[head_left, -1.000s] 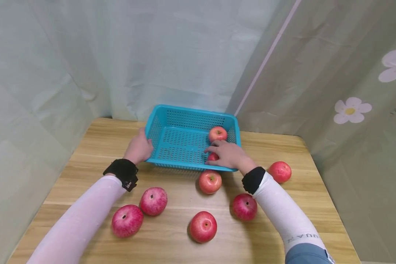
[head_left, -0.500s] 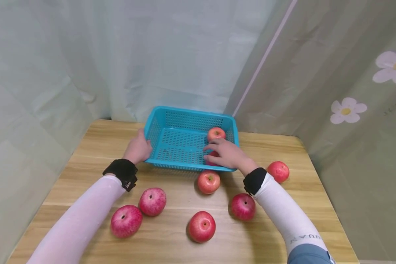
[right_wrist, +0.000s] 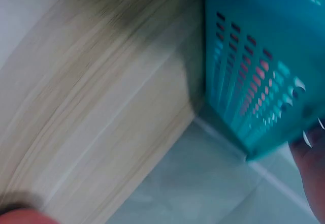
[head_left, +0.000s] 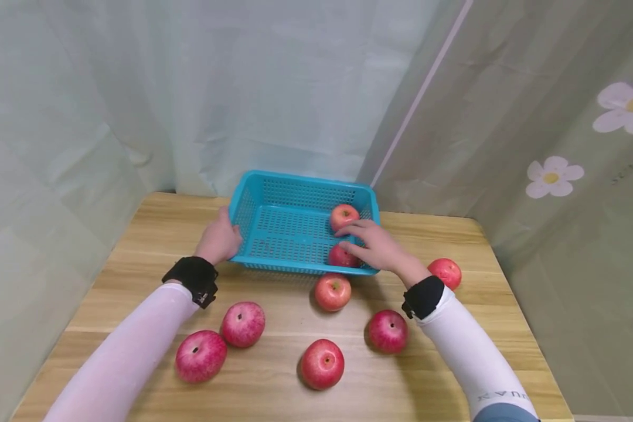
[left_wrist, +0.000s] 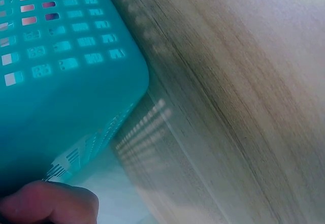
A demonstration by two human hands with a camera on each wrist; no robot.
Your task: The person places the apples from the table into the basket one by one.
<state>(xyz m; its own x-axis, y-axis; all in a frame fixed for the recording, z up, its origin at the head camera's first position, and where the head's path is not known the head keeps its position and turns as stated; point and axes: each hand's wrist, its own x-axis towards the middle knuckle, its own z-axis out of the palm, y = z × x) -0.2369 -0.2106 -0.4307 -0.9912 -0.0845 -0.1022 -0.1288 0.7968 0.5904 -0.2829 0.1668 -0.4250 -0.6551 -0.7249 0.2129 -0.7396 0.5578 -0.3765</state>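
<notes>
A blue plastic basket [head_left: 282, 265] with slotted walls stands at the back of the wooden table. My left hand [head_left: 218, 237] grips its left rim; in the left wrist view a finger [left_wrist: 56, 201] of that hand shows by the basket's wall [left_wrist: 76, 97]. Over the right end of the basket is my right hand [head_left: 374, 243], fingers spread and lightly bent. One red apple [head_left: 343, 256] lies below those fingers at the front right corner, partly covered by them. Behind it in the basket sits another apple [head_left: 344, 217].
Outside the basket, a red apple [head_left: 333, 292] lies close to the front wall. More apples are spread over the table [head_left: 264, 387]: a pair [head_left: 244, 324] at the left, one [head_left: 322, 364] in front, one dark red [head_left: 388, 331] and one [head_left: 446, 274] at the right. Curtains [head_left: 295, 88] hang behind.
My right hand has eased off the front apple and drawn slightly up and right, so more of that apple shows. My left hand keeps its grip on the basket.
</notes>
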